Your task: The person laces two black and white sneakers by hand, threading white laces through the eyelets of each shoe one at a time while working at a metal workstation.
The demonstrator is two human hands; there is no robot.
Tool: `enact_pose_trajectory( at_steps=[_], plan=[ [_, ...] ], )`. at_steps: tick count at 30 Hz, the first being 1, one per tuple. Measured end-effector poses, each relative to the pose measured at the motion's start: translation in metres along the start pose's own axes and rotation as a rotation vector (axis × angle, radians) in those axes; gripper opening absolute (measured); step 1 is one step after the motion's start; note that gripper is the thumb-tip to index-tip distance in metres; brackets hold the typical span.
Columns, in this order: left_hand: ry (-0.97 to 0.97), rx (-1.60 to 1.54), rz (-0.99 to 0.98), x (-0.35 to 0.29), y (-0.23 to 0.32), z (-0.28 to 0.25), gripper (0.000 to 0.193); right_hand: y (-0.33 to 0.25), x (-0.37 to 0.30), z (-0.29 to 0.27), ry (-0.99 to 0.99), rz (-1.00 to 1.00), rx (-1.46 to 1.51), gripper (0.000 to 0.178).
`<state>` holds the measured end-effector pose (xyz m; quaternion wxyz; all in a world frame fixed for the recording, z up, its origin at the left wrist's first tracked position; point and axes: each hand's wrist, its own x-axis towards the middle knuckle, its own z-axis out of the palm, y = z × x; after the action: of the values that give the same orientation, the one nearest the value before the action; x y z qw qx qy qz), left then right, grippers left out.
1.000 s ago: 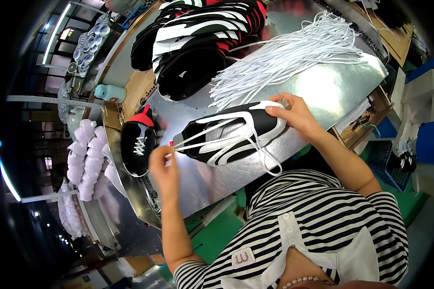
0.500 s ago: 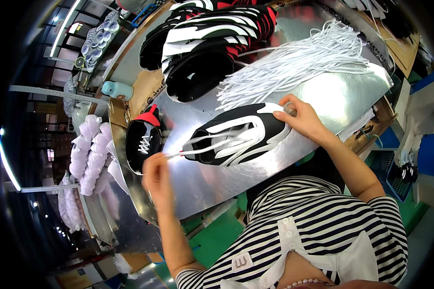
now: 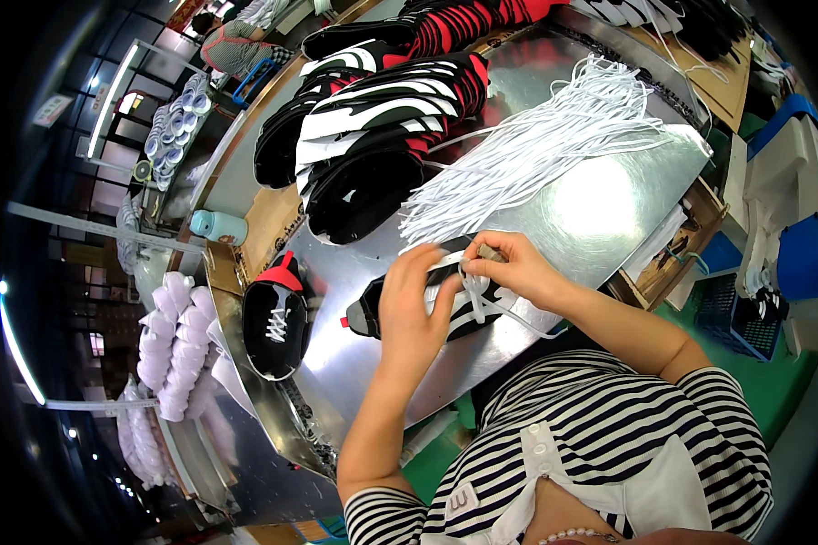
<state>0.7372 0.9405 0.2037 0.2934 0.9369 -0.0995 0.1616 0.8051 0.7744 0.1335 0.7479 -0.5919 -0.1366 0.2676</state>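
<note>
A black and white shoe upper (image 3: 362, 318) lies on the metal table (image 3: 354, 359) under both of my hands, which hide much of it. My right hand (image 3: 516, 270) pinches a white shoelace (image 3: 473, 295) above the lacing area, and a greyish wrap (image 3: 492, 253) covers one of its fingers. A loop of lace trails toward the table's near edge. My left hand (image 3: 413, 304) curves over the middle of the upper, its fingers blurred and thumb near the lace. Whether it grips anything is unclear. To the left stands another black upper (image 3: 273, 331) with a red tab and white lacing.
Stacked black, white and red uppers (image 3: 382, 118) fill the far side. A bundle of white laces (image 3: 536, 154) lies beyond my hands. A light blue bottle (image 3: 218, 227) stands at the far left, near hanging white bundles (image 3: 171, 341). A blue basket (image 3: 741, 318) is at right.
My left hand has come right, from pulling laces out at the left to over the upper. My right hand has left the toe end and now pinches lace at the lacing area. The view has shifted.
</note>
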Motion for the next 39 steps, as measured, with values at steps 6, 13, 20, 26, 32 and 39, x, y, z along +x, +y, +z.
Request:
enact_pose_trajectory(
  at_steps=[6, 13, 20, 26, 32, 39],
  plan=[
    [-0.416, -0.564, -0.857, -0.043, -0.053, -0.007, 0.051, 0.018, 0.007, 0.005, 0.091, 0.053, 0.075, 0.019],
    [-0.339, -0.875, -1.018, -0.03, -0.049, 0.033, 0.045, 0.028, 0.006, 0.011, 0.179, -0.018, -0.28, 0.046],
    [-0.17, -0.806, -1.008, -0.039, -0.033, 0.042, 0.032, 0.022, -0.005, 0.014, 0.176, -0.117, -0.486, 0.045],
    [-0.055, -0.667, -0.942, -0.037, -0.023, 0.045, 0.021, 0.02, -0.012, 0.009, 0.087, -0.19, -0.446, 0.035],
    [-0.042, -0.616, -0.948, -0.038, -0.016, 0.044, 0.02, 0.005, -0.02, -0.008, -0.009, -0.346, -0.694, 0.015],
    [-0.005, -0.571, -0.84, -0.043, -0.011, 0.044, 0.023, 0.003, -0.017, -0.006, -0.025, -0.335, -0.792, 0.013]
  ],
)
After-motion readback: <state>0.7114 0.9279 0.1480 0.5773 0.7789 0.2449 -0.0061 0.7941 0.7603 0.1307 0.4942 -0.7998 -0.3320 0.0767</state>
